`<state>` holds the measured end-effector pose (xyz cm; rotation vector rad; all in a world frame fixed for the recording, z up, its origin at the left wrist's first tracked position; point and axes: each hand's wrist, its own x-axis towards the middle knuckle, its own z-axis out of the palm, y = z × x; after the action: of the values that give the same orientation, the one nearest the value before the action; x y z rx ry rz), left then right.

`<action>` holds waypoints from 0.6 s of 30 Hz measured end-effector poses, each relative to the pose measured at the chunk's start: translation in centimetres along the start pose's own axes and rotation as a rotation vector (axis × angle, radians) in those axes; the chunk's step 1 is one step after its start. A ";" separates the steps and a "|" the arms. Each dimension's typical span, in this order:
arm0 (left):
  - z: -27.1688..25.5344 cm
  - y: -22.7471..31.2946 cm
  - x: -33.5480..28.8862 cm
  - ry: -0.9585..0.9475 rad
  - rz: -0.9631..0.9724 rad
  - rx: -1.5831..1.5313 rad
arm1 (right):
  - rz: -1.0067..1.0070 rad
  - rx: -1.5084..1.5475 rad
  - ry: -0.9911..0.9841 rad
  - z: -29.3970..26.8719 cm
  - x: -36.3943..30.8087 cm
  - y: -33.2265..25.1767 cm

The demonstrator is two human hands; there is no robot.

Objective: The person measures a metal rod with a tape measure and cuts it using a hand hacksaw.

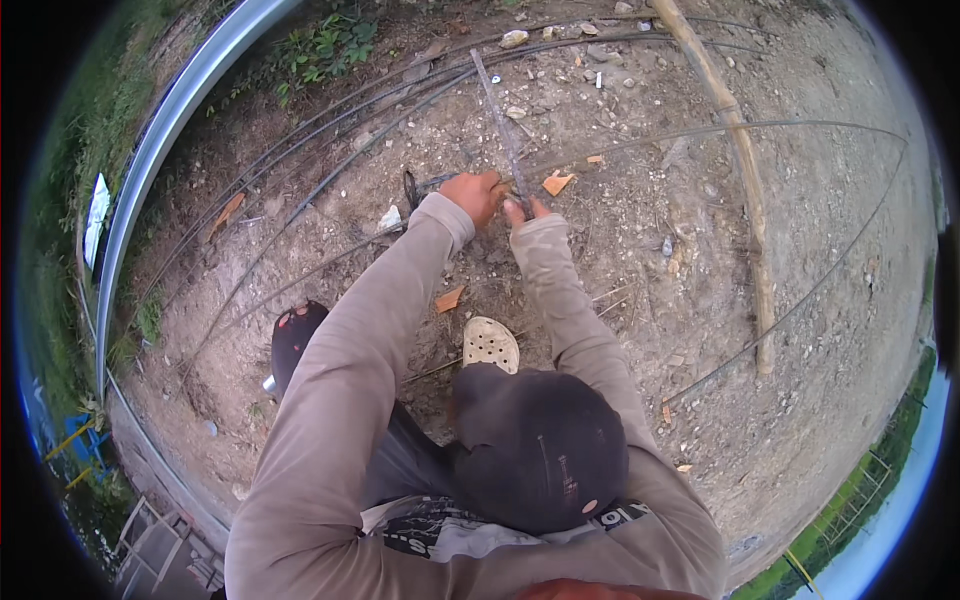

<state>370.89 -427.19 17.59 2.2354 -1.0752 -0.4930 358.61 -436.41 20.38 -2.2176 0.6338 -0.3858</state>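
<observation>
My two hands are close together above the dirt, over a long thin metal rod (pixel 640 143) that curves across the ground. My left hand (pixel 474 197) is closed; what lies inside its fingers is hidden. A dark piece with a loop at its end (pixel 410 188) sticks out on its left side. With its fingers wrapped round the lower end of a straight, greyish-brown bar (pixel 493 105), my right hand (pixel 526 210) is closed too. The bar slants away from me, up and slightly left. An orange broken shard (pixel 557 183) lies just right of the hands.
Several long dark rods (pixel 345 165) curve along the ground at left. A wooden pole (pixel 745 165) lies to the right. A shiny metal rail (pixel 160 135) bends along the far left. My light perforated clog (pixel 490 343) and dark-clad knees are below. Stones and shards dot the dirt.
</observation>
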 end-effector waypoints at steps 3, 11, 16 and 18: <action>-0.5 -1.3 -2.0 0.000 -0.105 0.033 | 0.178 0.180 -0.060 -2.1 -3.4 -5.0; -7.2 -4.8 -10.9 0.723 -0.277 0.118 | 0.305 -0.409 0.061 -20.1 -20.1 -0.6; -15.6 -32.7 -33.9 0.517 -1.597 -0.608 | 0.206 -0.755 -0.287 -16.6 -23.3 4.3; -8.4 -25.2 -24.2 1.017 -1.608 -1.398 | 0.376 -0.929 -0.346 -19.2 -23.5 6.0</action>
<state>375.43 -392.62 8.88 1.1143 1.3756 -0.3375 328.37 -438.43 26.65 -2.8139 1.1624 0.6013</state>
